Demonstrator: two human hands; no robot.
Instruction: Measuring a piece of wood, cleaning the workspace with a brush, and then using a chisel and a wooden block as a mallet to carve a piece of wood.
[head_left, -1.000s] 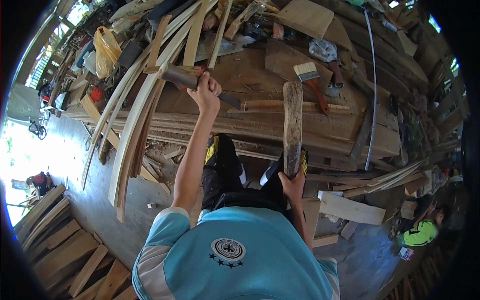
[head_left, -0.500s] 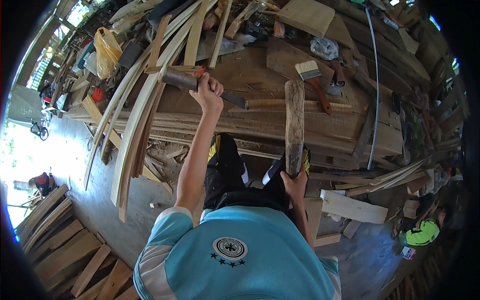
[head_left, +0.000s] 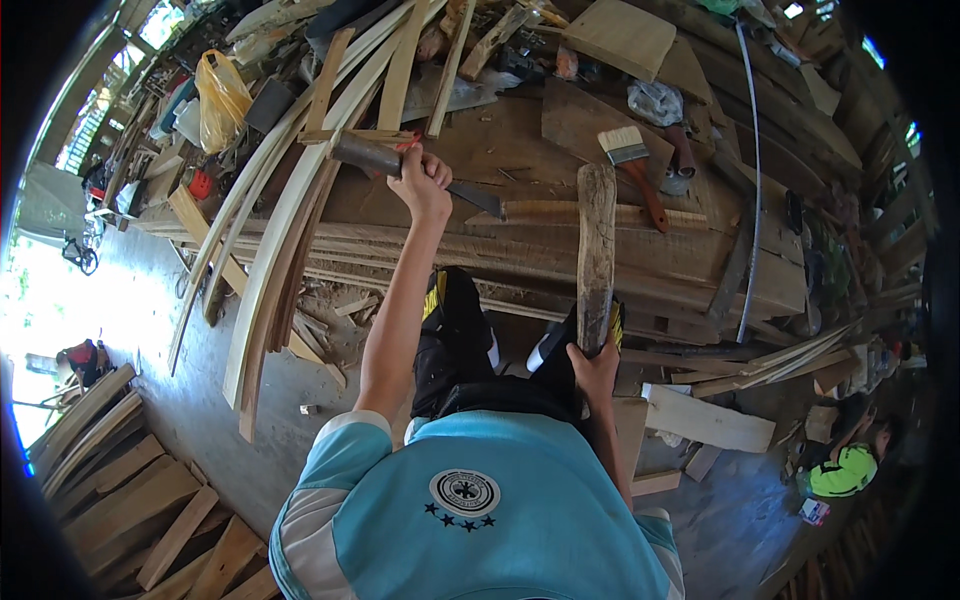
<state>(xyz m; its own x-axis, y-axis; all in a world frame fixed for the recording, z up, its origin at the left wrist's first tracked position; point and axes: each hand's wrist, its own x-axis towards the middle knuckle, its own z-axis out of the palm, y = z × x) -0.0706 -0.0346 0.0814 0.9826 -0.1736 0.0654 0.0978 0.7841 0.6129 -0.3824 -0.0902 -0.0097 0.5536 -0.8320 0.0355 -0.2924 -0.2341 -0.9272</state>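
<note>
At workbench (head_left: 478,142), weathered club (head_left: 596,250), grey-bladed chisel (head_left: 475,197)

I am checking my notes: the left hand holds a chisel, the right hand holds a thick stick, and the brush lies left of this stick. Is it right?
Not quite: the head view shows the brush lying right of the thick stick, not left. The left hand does hold a chisel, and the right hand holds the stick.

Curved wooden strip (head_left: 547,211) on workbench (head_left: 485,135)
</note>
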